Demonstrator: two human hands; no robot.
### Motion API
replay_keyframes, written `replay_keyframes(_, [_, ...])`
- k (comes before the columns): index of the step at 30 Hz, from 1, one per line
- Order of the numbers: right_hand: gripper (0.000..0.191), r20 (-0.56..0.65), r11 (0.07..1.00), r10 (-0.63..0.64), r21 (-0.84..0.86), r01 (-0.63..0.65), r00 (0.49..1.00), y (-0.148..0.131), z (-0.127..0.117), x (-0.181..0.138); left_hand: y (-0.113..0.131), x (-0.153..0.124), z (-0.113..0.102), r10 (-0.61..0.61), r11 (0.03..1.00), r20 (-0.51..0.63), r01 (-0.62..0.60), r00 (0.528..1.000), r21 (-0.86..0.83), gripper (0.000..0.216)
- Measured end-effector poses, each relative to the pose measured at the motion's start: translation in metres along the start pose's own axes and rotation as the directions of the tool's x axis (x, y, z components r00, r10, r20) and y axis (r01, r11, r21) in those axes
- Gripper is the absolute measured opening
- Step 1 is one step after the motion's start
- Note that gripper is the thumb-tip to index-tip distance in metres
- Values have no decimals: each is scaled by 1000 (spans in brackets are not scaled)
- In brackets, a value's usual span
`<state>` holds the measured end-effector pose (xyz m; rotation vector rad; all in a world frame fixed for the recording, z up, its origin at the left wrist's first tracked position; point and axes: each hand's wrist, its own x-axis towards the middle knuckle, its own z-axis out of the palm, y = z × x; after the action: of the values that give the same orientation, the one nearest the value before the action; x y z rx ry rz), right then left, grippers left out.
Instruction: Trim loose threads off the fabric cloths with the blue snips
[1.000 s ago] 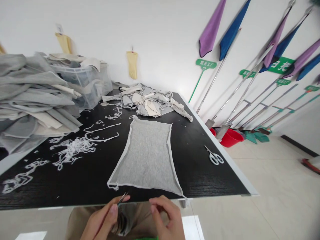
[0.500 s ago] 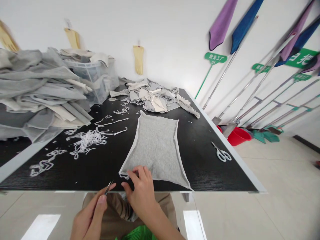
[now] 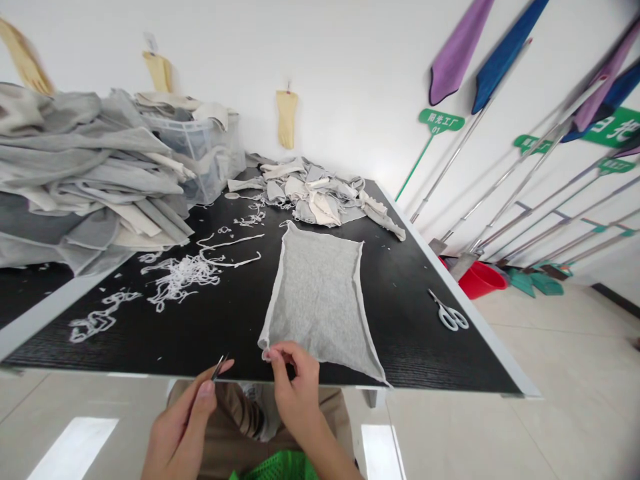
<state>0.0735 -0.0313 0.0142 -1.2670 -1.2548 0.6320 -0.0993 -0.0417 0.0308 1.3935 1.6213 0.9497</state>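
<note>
A grey knit fabric piece [image 3: 323, 293] with pale rolled edges lies flat on the black table, near its front edge. My right hand [image 3: 296, 380] pinches the near left corner of it between thumb and fingertips, where a bit of white edge yarn shows. My left hand [image 3: 187, 417], to the left and just off the table's front edge, is closed on a pair of tweezers [image 3: 219, 367], their tips pointing up and away. The tweezers are apart from the fabric.
White yarn scraps [image 3: 185, 273] lie left on the black table [image 3: 415, 347]. Folded grey fabric [image 3: 90, 180] is stacked far left beside a clear plastic bin [image 3: 200, 160]. A pile of fabric pieces [image 3: 320, 193] lies at the back. Scissors [image 3: 449, 312] rest at right.
My right hand has shifted slightly right and now pinches the fabric's near left corner, which is drawn inward. My left hand with the tweezers has hardly moved. The view has shifted a little.
</note>
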Motion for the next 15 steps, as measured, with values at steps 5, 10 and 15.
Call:
replay_keyframes(5, [15, -22, 994, 35, 102, -32, 999, -3, -11, -2, 16, 6, -1, -59, 998, 90, 61, 994, -17, 61])
replay_keyframes(10, [13, -29, 995, -22, 101, 24, 999, -4, -19, -5, 12, 15, 3, -148, 955, 321, 220, 935, -201, 62])
replay_keyframes(15, [14, -33, 996, -6, 93, 9, 999, -1, -19, -6, 4, 20, 11, -223, 917, 506, 355, 834, -182, 61])
